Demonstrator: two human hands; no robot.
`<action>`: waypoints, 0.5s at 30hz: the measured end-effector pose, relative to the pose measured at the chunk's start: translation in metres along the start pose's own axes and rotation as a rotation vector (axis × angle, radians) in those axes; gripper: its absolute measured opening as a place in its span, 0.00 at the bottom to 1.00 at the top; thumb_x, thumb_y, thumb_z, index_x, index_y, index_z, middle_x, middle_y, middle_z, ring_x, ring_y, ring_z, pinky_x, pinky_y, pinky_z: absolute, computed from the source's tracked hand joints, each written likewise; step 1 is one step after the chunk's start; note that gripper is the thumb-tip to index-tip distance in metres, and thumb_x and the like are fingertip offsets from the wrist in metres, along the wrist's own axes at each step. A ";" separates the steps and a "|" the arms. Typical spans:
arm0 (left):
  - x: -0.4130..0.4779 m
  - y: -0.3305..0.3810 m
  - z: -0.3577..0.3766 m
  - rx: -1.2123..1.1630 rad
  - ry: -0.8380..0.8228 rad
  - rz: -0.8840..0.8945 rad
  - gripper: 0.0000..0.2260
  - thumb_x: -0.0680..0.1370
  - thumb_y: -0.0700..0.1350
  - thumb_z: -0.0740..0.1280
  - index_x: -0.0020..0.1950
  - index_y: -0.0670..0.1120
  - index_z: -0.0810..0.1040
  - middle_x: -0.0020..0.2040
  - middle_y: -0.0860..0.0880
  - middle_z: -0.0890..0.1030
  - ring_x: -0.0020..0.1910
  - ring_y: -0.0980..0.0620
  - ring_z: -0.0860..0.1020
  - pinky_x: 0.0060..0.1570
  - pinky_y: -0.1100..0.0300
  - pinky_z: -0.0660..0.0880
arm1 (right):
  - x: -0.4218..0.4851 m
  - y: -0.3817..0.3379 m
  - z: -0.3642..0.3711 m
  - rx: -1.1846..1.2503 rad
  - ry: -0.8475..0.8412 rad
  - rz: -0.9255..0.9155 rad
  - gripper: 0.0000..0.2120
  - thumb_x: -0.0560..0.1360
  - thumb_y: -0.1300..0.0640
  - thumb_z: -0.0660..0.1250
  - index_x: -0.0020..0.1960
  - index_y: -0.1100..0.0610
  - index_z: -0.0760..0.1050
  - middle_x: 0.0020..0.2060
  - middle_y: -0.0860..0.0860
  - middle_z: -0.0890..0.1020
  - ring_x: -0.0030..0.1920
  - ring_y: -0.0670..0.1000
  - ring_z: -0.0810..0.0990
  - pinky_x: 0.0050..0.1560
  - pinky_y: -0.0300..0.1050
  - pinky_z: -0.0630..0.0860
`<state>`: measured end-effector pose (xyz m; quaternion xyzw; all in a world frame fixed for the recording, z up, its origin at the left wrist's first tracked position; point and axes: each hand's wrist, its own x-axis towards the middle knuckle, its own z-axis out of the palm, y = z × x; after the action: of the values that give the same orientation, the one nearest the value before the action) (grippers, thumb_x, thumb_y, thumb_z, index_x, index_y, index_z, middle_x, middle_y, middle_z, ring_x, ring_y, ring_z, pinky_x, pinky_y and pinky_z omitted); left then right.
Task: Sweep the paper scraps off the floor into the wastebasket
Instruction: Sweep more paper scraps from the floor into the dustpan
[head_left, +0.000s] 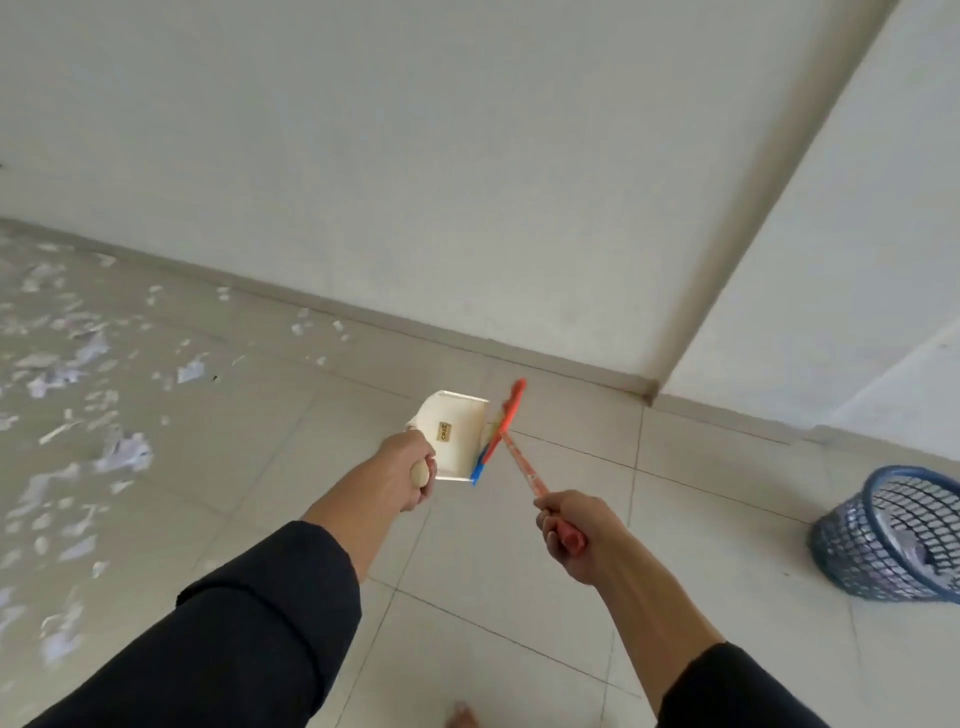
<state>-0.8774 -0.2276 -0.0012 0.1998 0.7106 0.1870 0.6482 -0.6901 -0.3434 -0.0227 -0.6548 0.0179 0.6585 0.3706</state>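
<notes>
Holding dustpan (460, 434) (cream) and broom (511, 447).

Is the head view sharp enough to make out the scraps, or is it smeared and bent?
Head view: paper scraps at left are motion-blurred; dustpan in the left hand and broom in the right hand read more clearly; wide-angle lens bends the wall corner; light soft, no glare.

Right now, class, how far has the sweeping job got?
Done: the blue wastebasket already holds some paper. In hand: the left hand grips the cream dustpan, the right hand the orange broom. Left: many paper scraps litter the floor.
</notes>
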 end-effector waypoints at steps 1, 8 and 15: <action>0.004 -0.001 -0.023 -0.050 0.035 -0.001 0.09 0.79 0.35 0.58 0.55 0.44 0.75 0.33 0.48 0.71 0.14 0.58 0.67 0.17 0.70 0.65 | 0.003 0.001 0.018 -0.027 -0.025 0.022 0.08 0.77 0.66 0.67 0.55 0.67 0.75 0.30 0.55 0.77 0.21 0.45 0.72 0.20 0.35 0.71; 0.020 -0.013 -0.185 -0.457 0.264 -0.034 0.12 0.80 0.35 0.57 0.57 0.47 0.75 0.36 0.49 0.73 0.27 0.57 0.70 0.19 0.70 0.69 | 0.028 -0.001 0.148 -0.541 -0.162 0.128 0.04 0.78 0.64 0.68 0.51 0.64 0.76 0.30 0.53 0.77 0.22 0.43 0.71 0.20 0.33 0.69; 0.030 -0.033 -0.278 -0.753 0.426 -0.075 0.16 0.79 0.35 0.58 0.64 0.46 0.76 0.40 0.47 0.75 0.29 0.56 0.72 0.19 0.69 0.70 | 0.058 0.021 0.268 -1.021 -0.336 -0.027 0.05 0.76 0.67 0.65 0.51 0.67 0.75 0.27 0.54 0.74 0.23 0.46 0.69 0.21 0.36 0.61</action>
<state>-1.1582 -0.2416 -0.0186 -0.1195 0.7174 0.4464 0.5213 -0.9205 -0.1954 -0.0451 -0.6373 -0.3728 0.6743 0.0112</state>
